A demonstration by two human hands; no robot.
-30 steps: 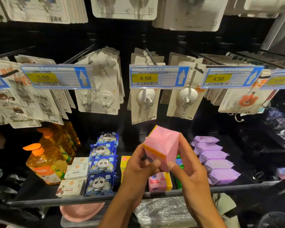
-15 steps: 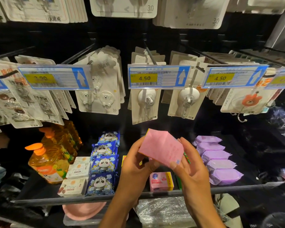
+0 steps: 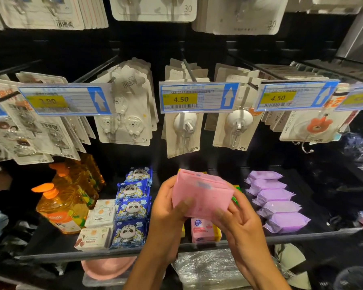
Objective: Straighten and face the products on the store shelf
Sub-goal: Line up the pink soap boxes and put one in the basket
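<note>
Moved: pink pack [image 3: 201,195] is tilting flatter.
Grips: left grip [image 3: 166,210], right grip [image 3: 239,225] are clutching it.
Below: small box [image 3: 202,230] is sitting.

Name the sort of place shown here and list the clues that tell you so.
Most likely a shop's household-goods aisle: price tags reading 4.50 clipped on display pegs, carded hooks hanging in rows, and purple packs lined up on a shelf.

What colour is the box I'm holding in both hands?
The box is pink; the head view shows it.
</note>
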